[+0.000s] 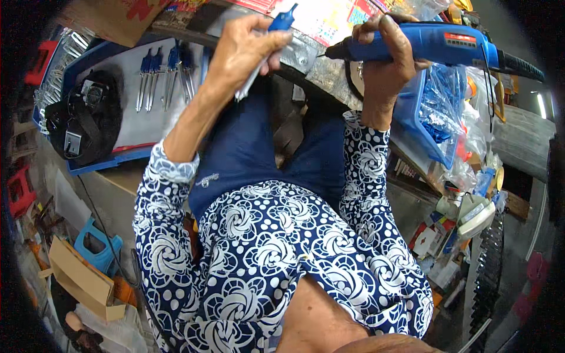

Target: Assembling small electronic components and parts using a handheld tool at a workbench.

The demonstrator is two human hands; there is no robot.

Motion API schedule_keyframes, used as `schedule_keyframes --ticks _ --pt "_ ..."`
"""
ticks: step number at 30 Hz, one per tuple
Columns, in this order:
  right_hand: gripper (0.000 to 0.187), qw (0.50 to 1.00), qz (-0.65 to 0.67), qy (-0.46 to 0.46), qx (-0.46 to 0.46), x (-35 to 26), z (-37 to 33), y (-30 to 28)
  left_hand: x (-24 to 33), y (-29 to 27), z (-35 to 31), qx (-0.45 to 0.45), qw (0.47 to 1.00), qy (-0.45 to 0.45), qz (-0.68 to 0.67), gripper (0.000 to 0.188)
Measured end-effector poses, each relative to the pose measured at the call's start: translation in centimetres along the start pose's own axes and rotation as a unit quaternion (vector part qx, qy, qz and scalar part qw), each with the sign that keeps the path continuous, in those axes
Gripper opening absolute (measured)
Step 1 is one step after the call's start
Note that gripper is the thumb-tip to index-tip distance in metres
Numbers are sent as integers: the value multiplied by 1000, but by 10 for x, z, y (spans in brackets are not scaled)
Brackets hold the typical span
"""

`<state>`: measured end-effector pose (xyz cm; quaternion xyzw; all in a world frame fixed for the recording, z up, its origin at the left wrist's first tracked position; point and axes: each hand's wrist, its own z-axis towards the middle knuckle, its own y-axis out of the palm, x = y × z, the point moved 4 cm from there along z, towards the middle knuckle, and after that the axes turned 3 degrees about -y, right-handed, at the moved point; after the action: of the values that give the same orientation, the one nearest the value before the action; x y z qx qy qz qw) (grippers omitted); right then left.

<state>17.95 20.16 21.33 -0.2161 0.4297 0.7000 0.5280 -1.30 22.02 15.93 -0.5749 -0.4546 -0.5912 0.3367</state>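
My left hand [250, 50] is closed around what looks like a drawing compass [282, 19]. Its blue head sticks out past my fingers, and its silver legs come out below my palm. A blue corded electric screwdriver [432, 44] lies in the grip of my right hand [388, 56], with its black nose pointing left. The thin bit ends just above a metal plate [299, 55] at the bench edge, apart from the compass. Several similar compasses [170, 73] with blue heads lie on a white sheet in the blue tray [118, 157] at the left.
A black strap-like object with a small box [82, 120] sits in the tray. To the right, a blue bin [421, 120] holds blue parts in clear plastic. Colourful printed sheets [329, 17] cover the far bench. An open cardboard box [82, 279] stands at lower left.
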Motion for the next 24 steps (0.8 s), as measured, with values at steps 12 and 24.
schedule_keyframes --ticks 12,24 --pt "20 991 -129 -14 43 -14 -4 49 -52 38 -24 2 996 -73 -48 37" --pt "17 995 -95 -39 12 -5 -7 51 -55 44 -29 22 993 -101 -52 36"
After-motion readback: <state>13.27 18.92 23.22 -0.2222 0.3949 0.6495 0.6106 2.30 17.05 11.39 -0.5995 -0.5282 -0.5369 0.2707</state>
